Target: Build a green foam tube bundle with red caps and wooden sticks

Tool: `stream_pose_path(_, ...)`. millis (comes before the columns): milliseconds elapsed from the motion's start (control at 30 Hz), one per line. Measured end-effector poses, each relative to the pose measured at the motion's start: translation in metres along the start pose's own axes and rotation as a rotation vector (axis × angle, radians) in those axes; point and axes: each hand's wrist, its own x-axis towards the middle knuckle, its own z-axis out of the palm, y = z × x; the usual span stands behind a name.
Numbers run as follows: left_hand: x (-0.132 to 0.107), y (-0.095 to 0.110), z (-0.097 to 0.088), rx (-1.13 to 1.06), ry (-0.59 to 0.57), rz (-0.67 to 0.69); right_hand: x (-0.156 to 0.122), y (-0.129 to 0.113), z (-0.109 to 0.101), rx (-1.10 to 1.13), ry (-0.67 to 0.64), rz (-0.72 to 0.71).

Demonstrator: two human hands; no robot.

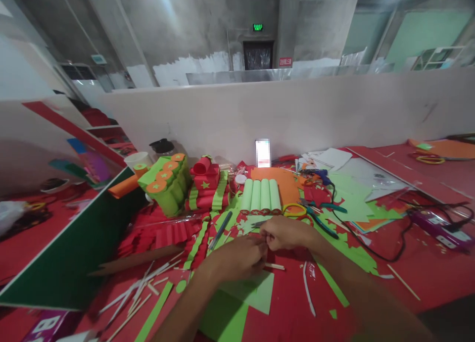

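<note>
My left hand (243, 254) and my right hand (282, 233) meet over the red tabletop, fingers curled and touching. Whatever sits between them is hidden. A short wooden stick (275, 266) shows just below the fingers; whether it is held or lying down I cannot tell. Just beyond stand pale green paper tubes (260, 196) side by side, red at their near ends. A dark pointed metal tip (257, 224) pokes out behind my right hand. Yellow-handled scissors (295, 211) and dark green-handled pliers (323, 225) lie to its right. A grey pen-like tool (220, 230) rests beyond my left wrist.
Green paper shapes with orange star discs (167, 183) and a red-green paper model (206, 186) stand at left. Loose sticks (138, 292) litter the front left. A lit phone (263, 153) leans against the partition. A cable (382, 258) runs to a purple power strip (441, 228).
</note>
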Motion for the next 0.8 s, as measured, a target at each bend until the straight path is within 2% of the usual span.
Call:
stream_pose_path(133,0.001,0.003,-0.001,0.028,0.008,0.007,-0.001,0.006,-0.007,0.086,-0.040,0.019)
stream_pose_path(333,0.006,-0.004,0.005,0.132,0.058,-0.018,-0.003,0.003,-0.015,0.013,-0.021,0.059)
stream_pose_path(433,0.006,-0.009,0.006,0.144,0.056,-0.046,-0.007,0.009,-0.032,0.085,0.021,0.042)
stream_pose_path(500,0.006,-0.010,0.005,0.113,0.054,-0.061,-0.010,0.016,-0.046,0.129,0.054,0.079)
stream_pose_path(633,0.005,-0.009,0.006,0.002,0.167,-0.075,-0.009,0.031,-0.060,0.151,0.066,0.123)
stream_pose_path(700,0.005,-0.010,0.009,-0.042,0.236,-0.057,-0.004,0.035,-0.059,0.181,0.035,0.090)
stream_pose_path(800,0.005,-0.012,0.014,-0.067,0.273,-0.013,0.004,0.040,-0.055,0.277,-0.048,0.016)
